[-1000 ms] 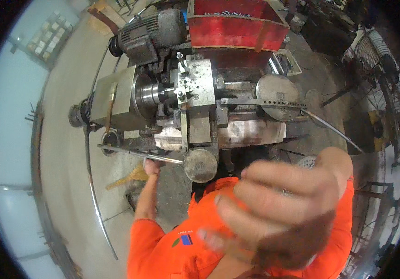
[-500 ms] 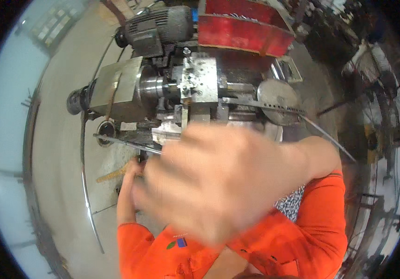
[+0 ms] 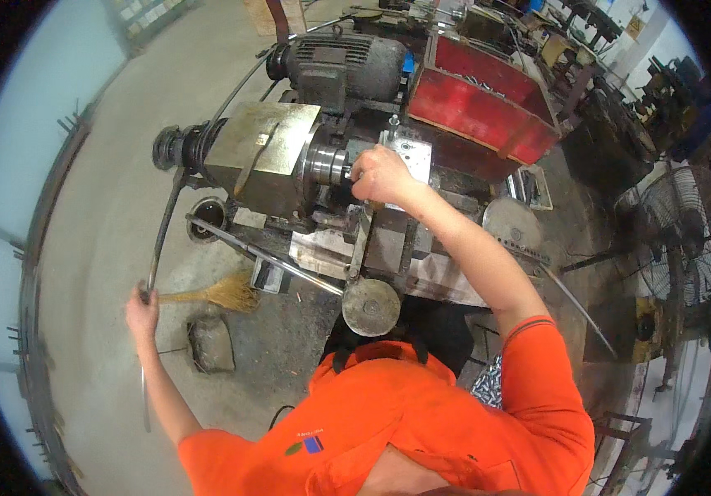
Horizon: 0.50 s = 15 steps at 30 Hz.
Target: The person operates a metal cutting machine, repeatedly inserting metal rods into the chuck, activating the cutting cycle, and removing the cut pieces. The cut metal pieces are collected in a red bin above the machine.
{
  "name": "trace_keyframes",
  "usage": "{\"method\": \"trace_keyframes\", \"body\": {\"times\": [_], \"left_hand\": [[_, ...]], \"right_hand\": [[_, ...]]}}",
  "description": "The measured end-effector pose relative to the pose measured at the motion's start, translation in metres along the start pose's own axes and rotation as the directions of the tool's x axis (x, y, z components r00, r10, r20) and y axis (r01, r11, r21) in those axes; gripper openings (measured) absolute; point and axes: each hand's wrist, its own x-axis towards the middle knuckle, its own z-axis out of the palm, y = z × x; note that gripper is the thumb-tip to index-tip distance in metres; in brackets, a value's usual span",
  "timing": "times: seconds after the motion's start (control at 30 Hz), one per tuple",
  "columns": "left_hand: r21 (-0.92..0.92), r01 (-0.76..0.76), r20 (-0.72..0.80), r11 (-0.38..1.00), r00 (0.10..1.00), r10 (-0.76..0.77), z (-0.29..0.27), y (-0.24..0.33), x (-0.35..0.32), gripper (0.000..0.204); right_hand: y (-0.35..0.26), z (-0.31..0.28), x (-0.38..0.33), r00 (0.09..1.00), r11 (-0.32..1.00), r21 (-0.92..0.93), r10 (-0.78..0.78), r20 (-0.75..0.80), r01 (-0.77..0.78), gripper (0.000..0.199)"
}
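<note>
My left hand (image 3: pixel 142 312) is out at the left, fingers wrapped round a long metal lever (image 3: pixel 161 236) that rises to the belt-driven end of a lathe-like machine. My right hand (image 3: pixel 382 175) reaches across the machine, fingers drawn together at the front of the shiny round chuck (image 3: pixel 325 164). Whatever lies between those fingertips is too small and hidden to make out. Right behind that hand stands a metal tool block (image 3: pixel 411 155). A flat metal cover (image 3: pixel 266 132) tops the headstock. Below the right forearm, a bar ends in a round metal disc (image 3: pixel 370 307).
A red bin (image 3: pixel 481 107) with small metal parts stands behind the machine, beside an electric motor (image 3: pixel 347 66). A straw broom (image 3: pixel 227 293) and a dustpan (image 3: pixel 210 343) lie at the left. Another rod (image 3: pixel 264 256) slants across the front. A fan (image 3: pixel 678 215) stands at the right.
My right hand has gone from close before the camera to the chuck. My left hand has moved out left onto the lever. The bar with the front disc has swung toward me.
</note>
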Motion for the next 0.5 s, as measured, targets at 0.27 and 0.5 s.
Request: {"method": "trace_keyframes", "body": {"times": [0.27, 0.5], "left_hand": [[0.153, 0.087, 0.09, 0.984, 0.991, -0.101, 0.012, -0.028, 0.028, 0.034], [0.173, 0.192, 0.206, 0.966, 0.952, -0.226, 0.004, -0.019, 0.04, 0.034]], "right_hand": [[-0.012, 0.016, 0.016, 0.996, 0.996, 0.006, 0.086, 0.018, -0.086, 0.025], [-0.009, 0.018, 0.015, 0.999, 0.999, 0.008, 0.045, -0.027, -0.045, 0.022]]}}
